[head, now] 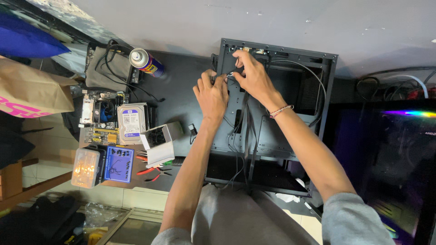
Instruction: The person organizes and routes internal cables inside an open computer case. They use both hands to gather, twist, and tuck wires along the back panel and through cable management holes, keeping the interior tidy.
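Observation:
An open black computer case (318,68) lies on its side on a dark table, with black cables (247,136) running down its inner panel. Both my hands are at the case's far left corner. My left hand (212,94) pinches a small cable end at the case edge. My right hand (252,75) reaches over it, fingers closed on the same bundle of thin wires near the top edge. A thread bracelet (280,110) circles my right wrist. What exactly sits between the fingertips is too small to tell.
Left of the case stand a spray can (145,61), a motherboard (102,120) with a hard drive (131,121) on it, a small open white box (159,140), a blue screw tray (119,164), a clear plastic box (85,168) and red-handled pliers (152,172). A lit computer (386,154) glows at right.

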